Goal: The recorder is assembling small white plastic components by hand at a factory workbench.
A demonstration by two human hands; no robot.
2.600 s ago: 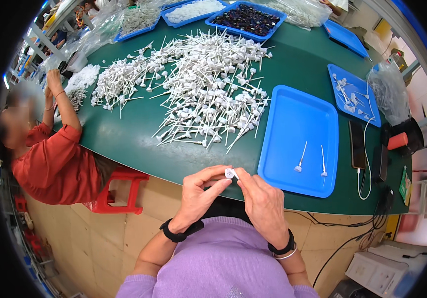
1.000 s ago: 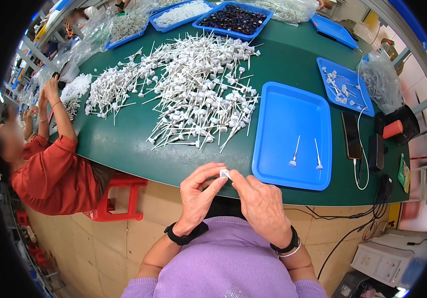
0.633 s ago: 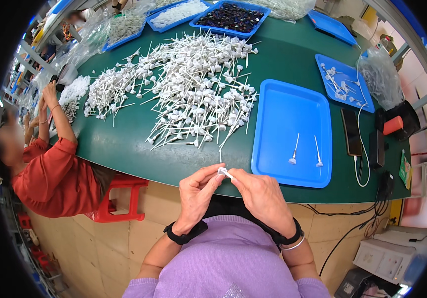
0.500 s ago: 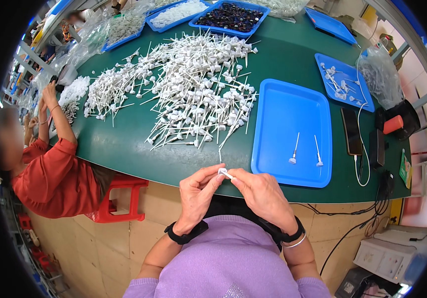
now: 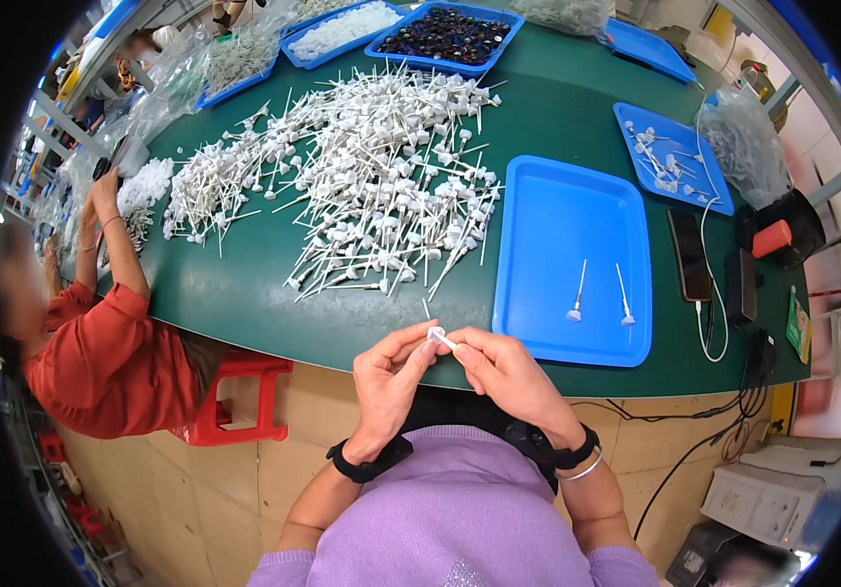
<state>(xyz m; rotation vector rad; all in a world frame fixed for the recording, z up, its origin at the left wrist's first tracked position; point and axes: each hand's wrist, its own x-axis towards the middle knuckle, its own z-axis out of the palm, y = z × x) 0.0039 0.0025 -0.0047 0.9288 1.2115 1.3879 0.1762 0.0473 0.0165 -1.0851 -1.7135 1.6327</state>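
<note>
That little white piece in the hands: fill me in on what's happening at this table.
A person in a purple top holds a small white plastic part between both hands, left hand and right hand, at the near edge of the green table. Two finished-looking white stemmed pieces lie in the blue tray. A big heap of white stemmed parts covers the table. A co-worker in red works at the left.

small white part (image 5: pixel 437 336) mostly hidden by fingers (image 5: pixel 418 344)

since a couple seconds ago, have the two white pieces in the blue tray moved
No. The two white pieces lie side by side in the same spot toward the near right of the blue tray, tips pointing away.
</note>
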